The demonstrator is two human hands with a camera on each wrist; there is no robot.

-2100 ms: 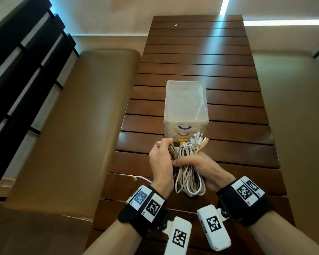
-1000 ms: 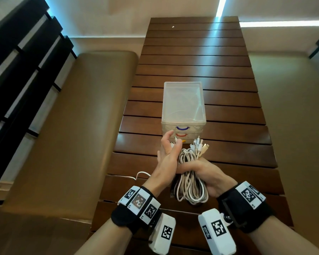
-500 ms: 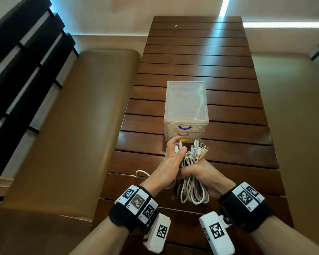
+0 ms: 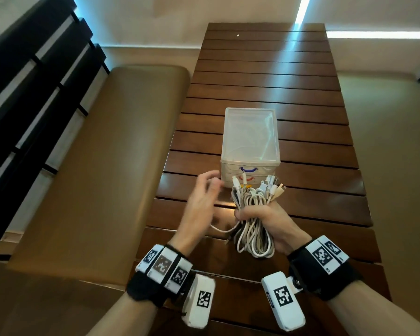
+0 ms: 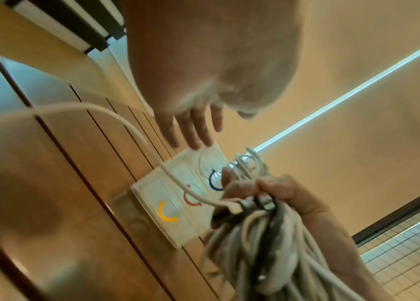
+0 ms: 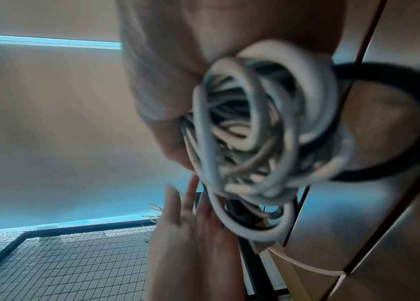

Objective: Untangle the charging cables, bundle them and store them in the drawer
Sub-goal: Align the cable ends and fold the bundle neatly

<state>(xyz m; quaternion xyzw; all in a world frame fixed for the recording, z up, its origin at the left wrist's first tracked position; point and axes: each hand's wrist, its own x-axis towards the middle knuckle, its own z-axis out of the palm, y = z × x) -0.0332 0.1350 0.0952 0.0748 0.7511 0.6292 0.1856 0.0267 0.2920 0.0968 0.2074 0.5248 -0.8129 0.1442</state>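
Your right hand (image 4: 269, 223) is fisted tight around the cable bundle (image 4: 254, 214), gripping it at mid-length just in front of the drawer unit (image 4: 250, 141), with the plugs fanning up past the drawer fronts and the loops hanging down on your side of the fist. Your left hand (image 4: 203, 202) is loose and holds nothing, fingers spread and a little blurred, reaching at the near left corner of the drawer unit; from the left wrist view the fingertips (image 5: 198, 140) sit at its top edge, though I can't tell whether they touch. All three drawers look closed: blue handle (image 5: 215, 180) on top, red handle (image 5: 190, 198) in the middle, yellow handle (image 5: 166, 212) at the bottom. One white strand (image 4: 222, 229) sags out of the bundle to the left, over the slatted table (image 4: 264, 69). That stuff is light, floppy and springy, so I'd judge the coils will splay if you slacken. Keep your grip at the waist, gather that stray strand in, and hook a handle with your free fingers.
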